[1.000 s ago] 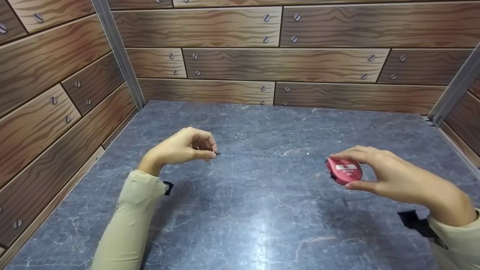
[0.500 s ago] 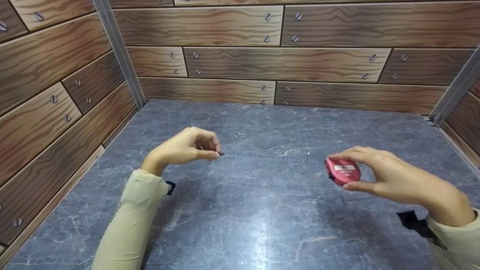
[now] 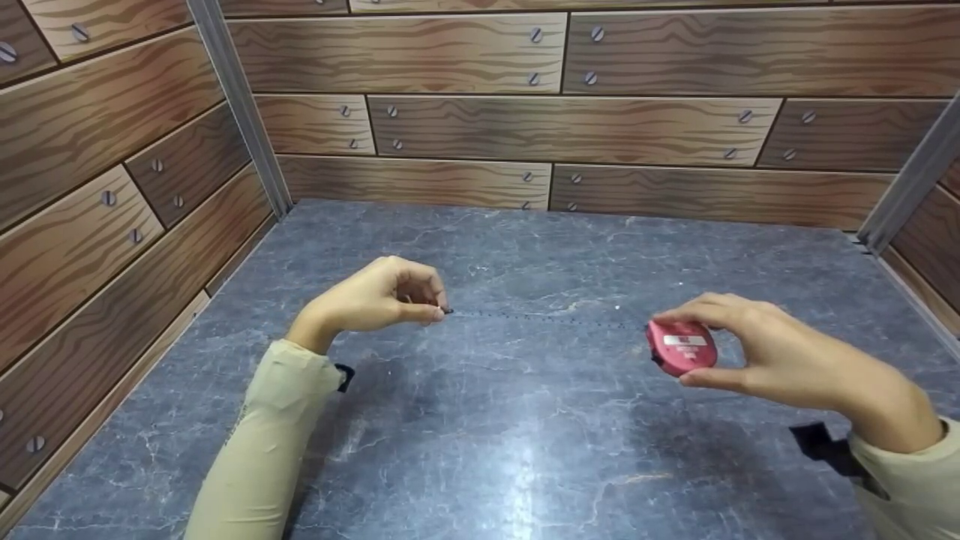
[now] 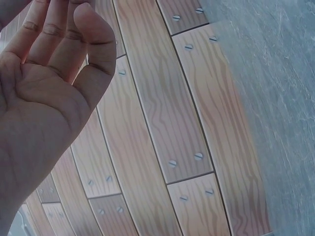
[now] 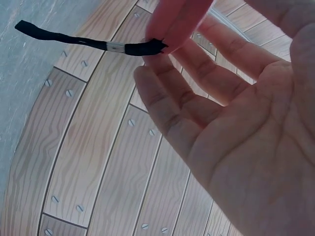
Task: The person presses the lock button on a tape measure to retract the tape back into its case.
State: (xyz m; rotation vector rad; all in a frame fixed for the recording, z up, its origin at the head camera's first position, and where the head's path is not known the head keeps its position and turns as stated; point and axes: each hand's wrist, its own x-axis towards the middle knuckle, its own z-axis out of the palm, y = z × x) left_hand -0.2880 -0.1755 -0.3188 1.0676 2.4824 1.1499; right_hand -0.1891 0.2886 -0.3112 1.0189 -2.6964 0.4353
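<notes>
In the head view my right hand (image 3: 787, 352) grips a red tape measure (image 3: 684, 348) with a white label, thumb below and fingers above. A thin strip of tape (image 3: 547, 319) with dark marks stretches left from the case, above the table. Its dark end tip is pinched between thumb and fingers of my left hand (image 3: 375, 294). In the right wrist view a black wrist strap (image 5: 74, 40) hangs from the red case (image 5: 177, 22). The left wrist view shows the palm and curled fingers of the left hand (image 4: 54, 83); the tape is out of sight there.
A dark blue-grey marbled tabletop (image 3: 480, 420) lies beneath both hands. Panels printed as wooden planks (image 3: 465, 127) stand at the back and sides, joined by metal corner posts (image 3: 240, 105). Black straps (image 3: 829, 448) show at the sleeves.
My left hand has shifted slightly right and my right hand slightly left with the tape measure, so the stretch of tape between them is a little shorter. Both grips stay the same.
</notes>
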